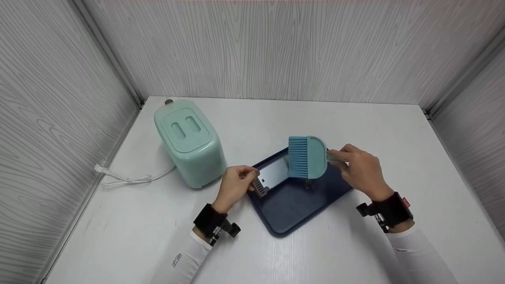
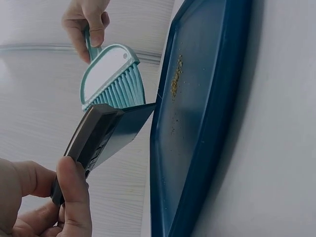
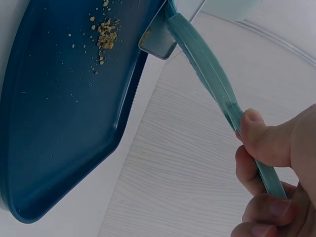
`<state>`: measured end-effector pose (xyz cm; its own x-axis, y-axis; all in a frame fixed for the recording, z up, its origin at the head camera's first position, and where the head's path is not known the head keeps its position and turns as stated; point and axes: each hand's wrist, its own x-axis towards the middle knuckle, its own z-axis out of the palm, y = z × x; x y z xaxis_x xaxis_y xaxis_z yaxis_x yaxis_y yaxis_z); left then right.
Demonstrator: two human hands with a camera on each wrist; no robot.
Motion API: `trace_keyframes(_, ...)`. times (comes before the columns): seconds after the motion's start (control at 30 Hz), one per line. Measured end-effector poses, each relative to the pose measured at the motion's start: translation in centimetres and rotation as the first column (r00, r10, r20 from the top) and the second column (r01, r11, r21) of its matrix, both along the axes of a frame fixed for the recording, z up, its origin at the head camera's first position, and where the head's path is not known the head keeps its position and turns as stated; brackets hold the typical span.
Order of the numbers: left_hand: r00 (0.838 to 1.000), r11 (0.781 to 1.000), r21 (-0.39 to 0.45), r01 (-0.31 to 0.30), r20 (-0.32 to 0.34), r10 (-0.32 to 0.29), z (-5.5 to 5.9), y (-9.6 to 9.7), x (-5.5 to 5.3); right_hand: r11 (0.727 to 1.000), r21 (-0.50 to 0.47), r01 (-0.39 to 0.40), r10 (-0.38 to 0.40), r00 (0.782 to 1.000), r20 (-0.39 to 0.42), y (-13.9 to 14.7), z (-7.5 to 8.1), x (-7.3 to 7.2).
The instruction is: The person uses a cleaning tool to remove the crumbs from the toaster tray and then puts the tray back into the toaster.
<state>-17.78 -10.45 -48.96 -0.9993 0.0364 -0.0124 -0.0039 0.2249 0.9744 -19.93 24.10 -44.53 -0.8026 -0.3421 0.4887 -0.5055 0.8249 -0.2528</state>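
Note:
My left hand [image 1: 235,185] pinches the dark slotted end of a flat metal crumb tray [image 1: 275,172], which is held over a navy blue serving tray [image 1: 292,213]. By its handle, my right hand [image 1: 363,171] grips a teal brush [image 1: 317,157]. The blue bristles [image 1: 298,157] overlap the crumb tray's far end in the head view. Brownish crumbs [image 3: 106,34] lie in a small heap on the serving tray, with finer specks around it. In the right wrist view, a few crumbs sit at the rounded end of the crumb tray [image 3: 158,42].
A mint green toaster [image 1: 197,146] with a two-slotted top stands to the left of the serving tray. Its bundled white cord [image 1: 130,179] lies on the white table [image 1: 126,232]. Wood-grain panels [image 1: 268,47] enclose the back and sides.

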Motion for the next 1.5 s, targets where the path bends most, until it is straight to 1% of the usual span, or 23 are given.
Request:
trace_keyframes(0.17,1.000,1.000,0.006,-0.002,0.002,0.002,0.0,0.0,0.0,1.000,-0.004,0.016,-0.016,0.999,0.035,0.4,0.1,-0.2)
trace_keyframes(0.4,1.000,1.000,0.003,0.011,-0.001,-0.011,0.3,-0.1,0.2,1.000,0.003,0.031,-0.031,0.999,0.006,1.0,0.0,-0.6)
trace_keyframes(0.7,1.000,1.000,0.004,-0.003,0.006,0.003,0.3,-0.1,0.0,0.998,-0.002,0.069,-0.069,0.997,0.023,1.6,-0.4,-1.0)
trace_keyframes(0.97,1.000,1.000,-0.003,-0.010,0.016,0.010,0.3,0.0,0.1,0.997,0.006,0.076,-0.076,0.997,0.002,1.8,-0.5,-1.0)
trace_keyframes(1.1,1.000,1.000,-0.003,-0.006,0.009,0.006,0.4,0.0,0.1,0.997,-0.001,0.079,-0.079,0.997,-0.008,1.8,-0.5,-1.0)
trace_keyframes(1.33,1.000,1.000,-0.001,0.019,-0.011,-0.019,0.4,-0.2,0.2,0.996,-0.015,0.087,-0.088,0.995,-0.042,2.0,-0.4,-1.1)
trace_keyframes(1.5,1.000,1.000,0.001,0.018,-0.013,-0.018,0.3,-0.3,0.1,0.996,-0.017,0.093,-0.093,0.995,-0.047,2.2,-0.4,-1.1)
